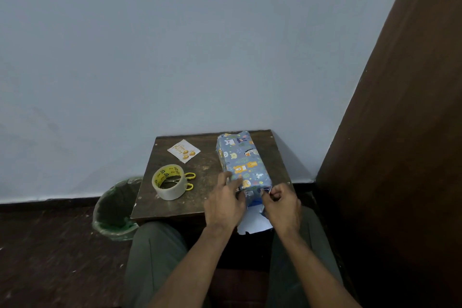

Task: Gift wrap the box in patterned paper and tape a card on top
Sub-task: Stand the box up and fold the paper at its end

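**Wrapped box on small table, near end still open**

Item 1. Box [243,161]: covered in blue paper printed with cartoon animals, lying lengthwise on the right half of the dark wooden table [200,197], far end close to the wall. The near end reaches the table's front edge, where a loose flap of paper [253,224], white side up, hangs down between my knees.

Item 2. My left hand [225,204]: laid against the box's near left corner, fingers fairly straight and pressing the paper on the top and the end face, not curled round anything.

Item 3. My right hand [282,204]: at the near right corner, fingers curled, thumb and fingertips pinching the paper's edge there.

Item 4. Card [184,151]: white, with gold balloons and lettering, flat on the table's far left part, well apart from the box.

Item 5. Tape roll [170,182]: wide, clear tape on a yellow core, standing on the table's left side.

Item 6. Scissors [188,181]: yellow handles, lying with blades inside the roll.

Item 7. Bin [113,210]: green-lined, on the floor left of the table.
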